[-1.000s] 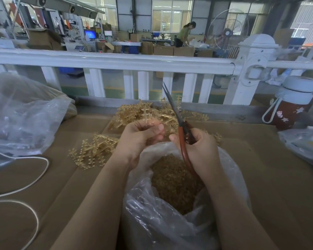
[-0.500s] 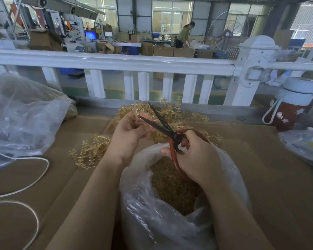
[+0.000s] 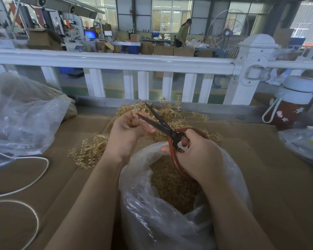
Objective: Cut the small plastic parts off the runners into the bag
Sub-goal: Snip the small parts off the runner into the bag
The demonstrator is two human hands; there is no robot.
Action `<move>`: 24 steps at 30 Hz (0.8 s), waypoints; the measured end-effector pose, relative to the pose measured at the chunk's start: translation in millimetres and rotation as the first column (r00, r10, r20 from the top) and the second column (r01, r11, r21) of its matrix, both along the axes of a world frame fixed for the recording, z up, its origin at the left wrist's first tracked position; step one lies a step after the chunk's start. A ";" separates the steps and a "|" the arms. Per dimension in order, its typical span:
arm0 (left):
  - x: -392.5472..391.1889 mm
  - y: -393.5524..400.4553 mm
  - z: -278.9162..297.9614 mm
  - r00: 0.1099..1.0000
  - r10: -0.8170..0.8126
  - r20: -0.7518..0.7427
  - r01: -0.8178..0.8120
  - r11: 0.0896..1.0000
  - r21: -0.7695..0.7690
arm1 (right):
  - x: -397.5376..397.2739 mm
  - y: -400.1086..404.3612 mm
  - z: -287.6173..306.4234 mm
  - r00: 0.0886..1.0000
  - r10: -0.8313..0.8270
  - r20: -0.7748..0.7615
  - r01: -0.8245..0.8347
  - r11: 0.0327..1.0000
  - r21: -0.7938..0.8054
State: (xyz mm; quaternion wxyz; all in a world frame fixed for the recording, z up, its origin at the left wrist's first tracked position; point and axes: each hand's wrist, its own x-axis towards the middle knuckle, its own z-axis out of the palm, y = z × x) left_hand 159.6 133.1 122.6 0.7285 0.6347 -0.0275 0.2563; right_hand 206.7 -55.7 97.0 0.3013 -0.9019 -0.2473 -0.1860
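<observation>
My left hand (image 3: 128, 129) pinches a small yellowish plastic runner (image 3: 135, 112) above the far rim of a clear plastic bag (image 3: 170, 222). Cut yellowish parts (image 3: 172, 184) fill the bag's bottom. My right hand (image 3: 197, 152) grips red-handled scissors (image 3: 163, 124), whose dark blades are spread apart and point up-left at the runner. A pile of uncut runners (image 3: 181, 114) lies behind my hands. More runners (image 3: 89, 152) lie on the cardboard to the left.
Brown cardboard (image 3: 278, 177) covers the table. A big clear bag (image 3: 22, 114) sits far left, a white cord (image 3: 25, 186) loops in front of it. A red bottle with a white lid (image 3: 289, 105) and another bag (image 3: 304, 143) stand right. A white railing (image 3: 116, 60) runs behind.
A second ago the scissors pointed upright with blades together. They swung down-left toward the runner and the blades opened. My left hand rose slightly and turned the runner toward the blades.
</observation>
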 end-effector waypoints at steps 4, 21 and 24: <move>-1.8 -0.9 2.0 1.000 -0.030 0.003 0.030 1.000 0.000 | -3.4 -0.6 1.9 1.000 -0.005 0.026 0.004 1.000 0.014; -2.4 1.8 1.4 0.998 -0.039 -0.051 0.036 0.998 -0.055 | -2.1 -2.3 5.9 0.998 -0.059 0.034 0.060 0.997 -0.045; -3.1 0.2 1.7 0.998 -0.038 -0.047 0.035 0.997 -0.063 | -3.3 -2.3 7.6 0.996 -0.076 0.049 0.079 0.996 -0.050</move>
